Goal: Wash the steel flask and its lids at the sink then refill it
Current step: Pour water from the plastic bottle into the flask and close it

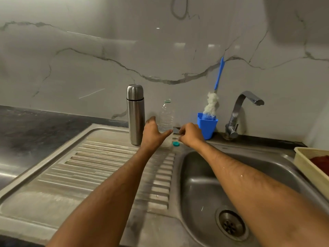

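Nearest, at lower right of the frame: steel sink basin (pixel 204 184) with round drain (pixel 231 224); ribbed drainboard (pixel 89 166) across lower left. Two bare forearms rising from the bottom edge toward centre, water drops on the right one. At right edge, partly cut off: cream tray (pixel 306 164) holding something red. Mid-frame: left hand (pixel 153 133) reaching forward, thumb and fingers spread and straight, gripping nothing, just in front of a clear plastic bottle (pixel 167 114) standing uncapped. Right hand (pixel 189 134) beside it, fingers curled, pinching a small shiny item (pixel 175 131) too unclear to name. Small teal cap (pixel 175 143) lying on the steel below the right hand. Steel flask (pixel 135 114) upright at centre, lid on, at the drainboard's back edge, left of the left hand and apart from it. Farther right: blue cup (pixel 207 128) with a blue-handled bottle brush (pixel 211 104) leaning on the wall, then a chrome tap (pixel 238 113). Behind all: white marble-veined wall (pixel 89 59); dark counter (pixel 35 129) at middle left.
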